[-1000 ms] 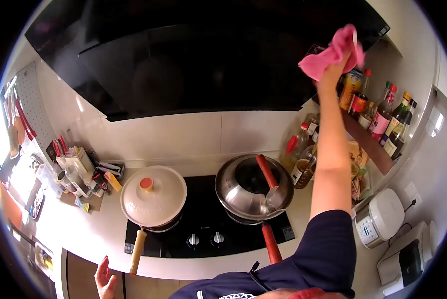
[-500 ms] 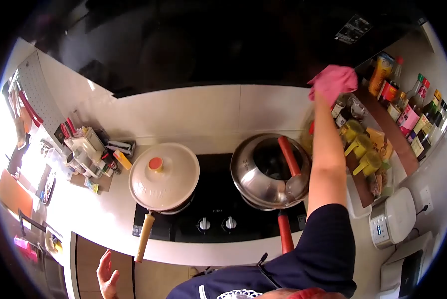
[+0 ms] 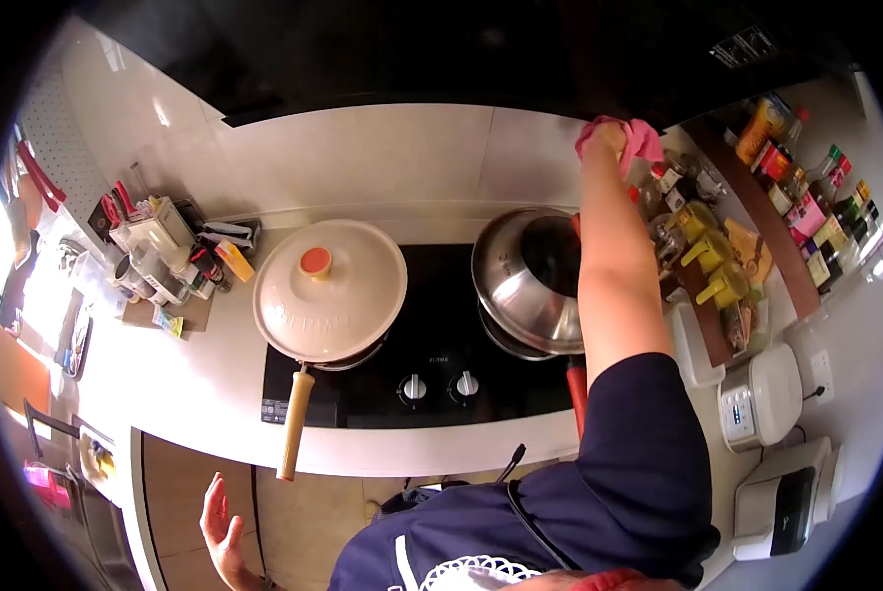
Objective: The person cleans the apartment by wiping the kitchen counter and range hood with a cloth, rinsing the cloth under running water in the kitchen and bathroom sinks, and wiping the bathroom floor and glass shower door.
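Observation:
My right hand is stretched far forward, closed on a pink cloth. The cloth is bunched against the lower edge of the black range hood, near its right end. Down at the lower left my left hand hangs in the air in front of the counter, fingers apart and holding nothing. Below the hood, a cream lidded pan with a wooden handle sits on the left of the black stove. On the right stands a wok with a steel domed lid, partly hidden by my right arm.
Sauce bottles line a brown shelf at the right, beside yellow-green seasoning jars. A white rice cooker stands below them. Knives and small containers crowd the left counter. A pale tiled wall backs the stove.
My view has tilted, so the hood sits higher. The right hand and cloth have shifted left along the hood's lower edge. My left hand stays open at the lower left.

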A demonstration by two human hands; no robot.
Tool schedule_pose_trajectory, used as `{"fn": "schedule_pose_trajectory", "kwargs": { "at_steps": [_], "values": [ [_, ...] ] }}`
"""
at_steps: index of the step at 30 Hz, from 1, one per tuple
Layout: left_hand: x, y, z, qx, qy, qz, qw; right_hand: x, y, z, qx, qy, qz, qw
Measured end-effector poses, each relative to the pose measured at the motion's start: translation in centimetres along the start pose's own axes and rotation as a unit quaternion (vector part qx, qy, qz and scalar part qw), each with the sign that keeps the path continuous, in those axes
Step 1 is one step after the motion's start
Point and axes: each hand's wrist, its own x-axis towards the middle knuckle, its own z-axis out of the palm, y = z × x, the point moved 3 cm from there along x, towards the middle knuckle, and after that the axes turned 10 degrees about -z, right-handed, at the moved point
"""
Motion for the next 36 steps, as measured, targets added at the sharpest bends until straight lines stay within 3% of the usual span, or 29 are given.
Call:
{"fn": "schedule_pose_trajectory", "kwargs": {
  "at_steps": [4,6,9,12,13,15,16,17,19,21,23,25,27,31,33,34,35,36],
  "values": [
    [1.1,-1.9,-2.8,-0.008,-0.045,0.014,0.999,-5.2,-1.2,2.2,0.268,0.089,0.167,0.945],
    [2.1,-2.8,-4.2,-0.010,-0.054,0.005,0.998,-10.0,-3.8,3.4,0.296,0.096,0.213,0.926],
    [2.6,-2.3,-6.2,-0.016,-0.065,0.012,0.998,-20.7,-13.9,4.8,0.151,0.005,0.286,0.946],
    [3.4,-1.8,-9.6,-0.014,-0.091,0.029,0.995,-30.0,-14.0,11.0,0.235,-0.112,0.302,0.917],
    [4.0,-1.8,-10.8,-0.010,-0.100,0.034,0.994,-33.4,-16.9,12.3,0.255,-0.119,0.330,0.901],
    [4.0,-3.1,-14.1,-0.012,-0.104,0.040,0.994,-40.3,-23.5,14.7,0.291,-0.132,0.387,0.865],
    [3.3,-4.0,-16.3,-0.016,-0.102,0.046,0.994,-43.0,-25.2,16.3,0.361,-0.161,0.393,0.830],
    [2.9,-4.8,-18.5,-0.021,-0.099,0.053,0.993,-45.2,-27.4,16.6,0.430,-0.125,0.438,0.780],
    [2.0,-6.1,-21.8,-0.033,-0.081,0.053,0.995,-50.0,-27.3,17.5,0.471,-0.225,0.416,0.744],
    [1.7,-6.3,-24.3,-0.028,-0.086,0.066,0.994,-54.2,-26.5,17.1,0.570,-0.371,0.446,0.582],
    [0.8,-6.9,-26.7,-0.004,-0.081,0.072,0.994,-56.8,-31.5,11.9,0.486,-0.415,0.468,0.610],
    [-0.8,-7.2,-28.6,-0.007,-0.071,0.061,0.996,-58.6,-36.0,7.5,0.489,-0.446,0.478,0.577],
    [-2.9,-7.7,-29.6,-0.034,-0.059,0.068,0.995,-60.4,-40.4,5.0,0.514,-0.483,0.388,0.593],
    [-8.4,-9.1,-29.5,-0.047,-0.048,0.071,0.995,-63.6,-44.0,0.3,0.499,-0.516,0.454,0.528],
    [-11.5,-10.1,-29.2,-0.045,-0.030,0.066,0.996,-65.2,-45.2,-0.8,0.529,-0.625,0.363,0.446],
    [-13.3,-10.4,-29.1,-0.047,-0.024,0.064,0.997,-66.5,-47.1,-2.0,0.555,-0.627,0.402,0.370],
    [-14.9,-11.0,-29.0,-0.052,0.002,0.051,0.997,-67.5,-48.6,-3.5,0.556,-0.632,0.416,0.344],
    [-16.7,-11.6,-28.8,-0.064,-0.006,0.049,0.997,-68.2,-50.0,-5.1,0.471,-0.728,0.102,0.487]
  ]
}}
